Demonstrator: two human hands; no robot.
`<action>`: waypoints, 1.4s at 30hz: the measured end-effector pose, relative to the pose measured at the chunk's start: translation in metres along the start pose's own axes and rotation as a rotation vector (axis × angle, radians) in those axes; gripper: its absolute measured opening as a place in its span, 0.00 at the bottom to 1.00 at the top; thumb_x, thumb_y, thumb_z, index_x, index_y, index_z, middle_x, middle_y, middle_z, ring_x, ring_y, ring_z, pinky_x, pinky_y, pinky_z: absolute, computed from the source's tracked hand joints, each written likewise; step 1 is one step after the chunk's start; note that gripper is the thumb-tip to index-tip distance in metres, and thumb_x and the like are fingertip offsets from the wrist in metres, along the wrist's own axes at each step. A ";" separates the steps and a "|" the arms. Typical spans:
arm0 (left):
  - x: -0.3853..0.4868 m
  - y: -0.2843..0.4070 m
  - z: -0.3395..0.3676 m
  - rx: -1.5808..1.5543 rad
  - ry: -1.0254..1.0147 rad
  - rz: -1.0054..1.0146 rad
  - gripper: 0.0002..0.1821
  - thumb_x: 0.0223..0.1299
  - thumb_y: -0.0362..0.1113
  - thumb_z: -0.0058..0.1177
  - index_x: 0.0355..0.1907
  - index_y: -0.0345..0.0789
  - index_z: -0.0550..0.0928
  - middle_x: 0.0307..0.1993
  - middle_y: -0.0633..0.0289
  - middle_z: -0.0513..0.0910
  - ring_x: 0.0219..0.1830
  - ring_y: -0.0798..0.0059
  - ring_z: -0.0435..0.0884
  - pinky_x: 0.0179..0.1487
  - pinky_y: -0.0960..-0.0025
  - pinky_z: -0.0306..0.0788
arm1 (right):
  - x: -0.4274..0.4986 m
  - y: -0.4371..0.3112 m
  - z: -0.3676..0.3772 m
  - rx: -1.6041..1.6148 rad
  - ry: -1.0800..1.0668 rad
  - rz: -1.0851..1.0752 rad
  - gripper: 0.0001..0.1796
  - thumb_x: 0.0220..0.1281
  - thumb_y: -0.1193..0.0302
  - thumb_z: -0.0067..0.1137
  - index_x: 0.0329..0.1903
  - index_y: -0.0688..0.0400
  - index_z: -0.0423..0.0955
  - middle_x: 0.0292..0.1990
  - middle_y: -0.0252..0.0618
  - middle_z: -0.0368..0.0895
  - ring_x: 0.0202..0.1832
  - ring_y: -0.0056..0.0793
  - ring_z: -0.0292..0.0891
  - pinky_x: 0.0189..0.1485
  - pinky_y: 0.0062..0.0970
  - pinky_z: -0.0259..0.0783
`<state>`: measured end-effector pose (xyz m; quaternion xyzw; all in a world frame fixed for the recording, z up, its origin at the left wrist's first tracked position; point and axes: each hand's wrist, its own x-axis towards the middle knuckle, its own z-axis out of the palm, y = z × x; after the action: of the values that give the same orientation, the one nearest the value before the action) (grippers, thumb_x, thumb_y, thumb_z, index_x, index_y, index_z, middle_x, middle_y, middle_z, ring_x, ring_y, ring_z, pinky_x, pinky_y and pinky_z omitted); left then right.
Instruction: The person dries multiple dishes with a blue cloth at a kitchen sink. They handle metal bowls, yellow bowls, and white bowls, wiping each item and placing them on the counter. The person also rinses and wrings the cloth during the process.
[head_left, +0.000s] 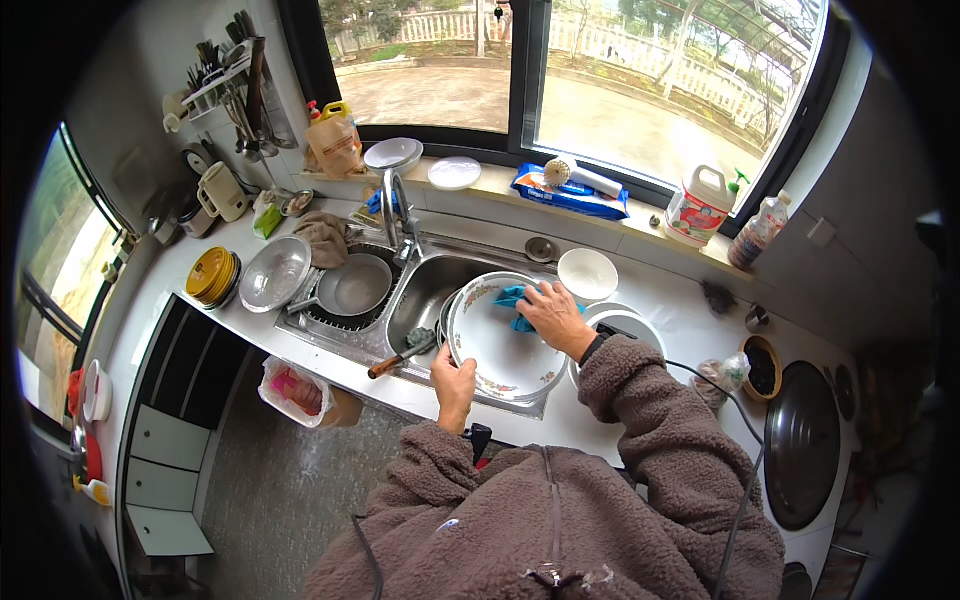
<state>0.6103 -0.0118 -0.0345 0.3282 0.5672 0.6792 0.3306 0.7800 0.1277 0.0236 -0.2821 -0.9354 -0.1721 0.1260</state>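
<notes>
My left hand (454, 384) grips the near left rim of a large white basin (491, 349) with a floral pattern. The basin is tilted over the right bowl of the steel sink (420, 296). My right hand (559, 315) presses a blue cloth (517, 298) against the inside of the basin, close to its far right rim. Stacked vessel rims show behind the basin's left side. Under my right wrist, a white bowl (637, 330) on the counter is partly hidden. A smaller white bowl (587, 274) stands just beyond my right hand.
A wooden-handled scrubber (401, 360) lies across the sink's front edge. In the left bowl sits a metal pan (354, 285) below the faucet (390, 210). A metal basin (276, 274) and yellow bowls (212, 274) stand left. A dark pot lid (802, 446) lies right.
</notes>
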 end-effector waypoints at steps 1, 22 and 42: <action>0.001 -0.003 -0.002 -0.028 0.016 0.047 0.18 0.48 0.21 0.47 0.44 0.26 0.80 0.34 0.63 0.83 0.34 0.82 0.78 0.39 0.77 0.71 | -0.002 0.005 0.002 -0.045 -0.019 0.052 0.09 0.53 0.72 0.57 0.39 0.52 0.75 0.41 0.34 0.74 0.47 0.33 0.72 0.49 0.34 0.66; -0.013 0.050 -0.005 0.332 0.000 0.333 0.42 0.55 0.39 0.62 0.70 0.34 0.59 0.64 0.43 0.66 0.64 0.55 0.69 0.67 0.59 0.61 | -0.058 -0.072 0.003 2.081 0.340 1.170 0.19 0.52 0.73 0.55 0.47 0.68 0.68 0.36 0.41 0.73 0.34 0.28 0.74 0.36 0.28 0.74; 0.004 0.054 0.026 -0.058 -0.162 0.165 0.18 0.72 0.43 0.47 0.37 0.28 0.79 0.30 0.69 0.81 0.31 0.87 0.74 0.34 0.80 0.70 | -0.037 -0.089 -0.066 0.907 0.244 0.395 0.34 0.73 0.46 0.33 0.71 0.56 0.56 0.69 0.62 0.53 0.71 0.61 0.45 0.72 0.51 0.41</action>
<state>0.6255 -0.0015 0.0228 0.4180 0.4898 0.6915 0.3275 0.7684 0.0141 0.0488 -0.3481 -0.8233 0.2468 0.3743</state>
